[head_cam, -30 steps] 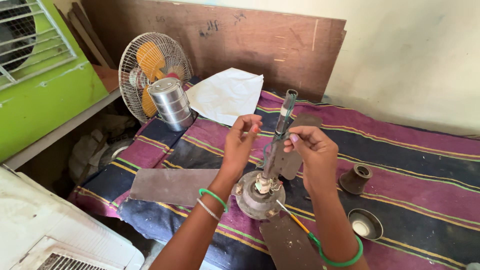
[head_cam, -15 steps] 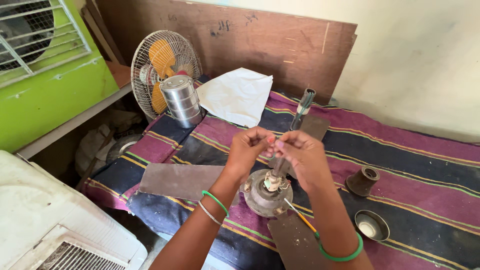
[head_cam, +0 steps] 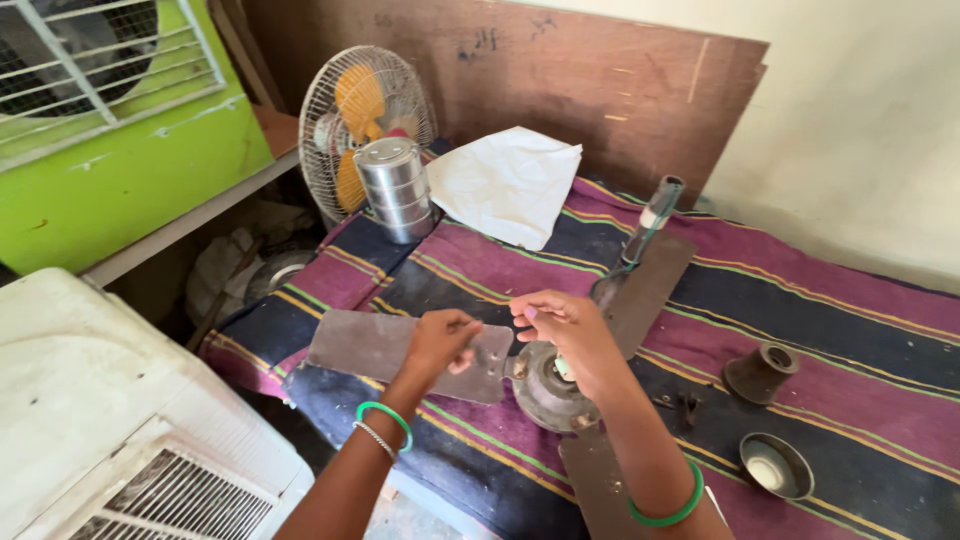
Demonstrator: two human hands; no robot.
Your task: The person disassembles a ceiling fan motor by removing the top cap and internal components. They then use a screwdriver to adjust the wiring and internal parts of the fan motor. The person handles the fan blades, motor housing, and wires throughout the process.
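Note:
A grey ceiling fan lies on a striped cloth-covered table point(head_cam: 820, 300). Its round motor hub point(head_cam: 540, 390) sits near the front edge, with a blade point(head_cam: 380, 345) reaching left, one point(head_cam: 650, 290) to the back right and one point(head_cam: 600, 480) toward me. A metal down rod point(head_cam: 645, 225) slants up and away from the hub. My right hand point(head_cam: 570, 335) lies over the hub, its fingers curled around the rod's lower end. Just left of the hub, my left hand point(head_cam: 440, 340) hovers over the left blade with its fingertips pinched together; nothing shows in them.
A dark cup-shaped fan cover point(head_cam: 760, 372) and a shallow metal cup point(head_cam: 775, 465) lie to the right. A stacked steel lunch tin point(head_cam: 392, 188), white paper point(head_cam: 505, 185) and a yellow table fan point(head_cam: 360, 125) are at the back left. A white cooler point(head_cam: 120, 420) stands front left.
Both hands have come down from the upper rod to the hub. My view has shifted, and the rod now points further away from me.

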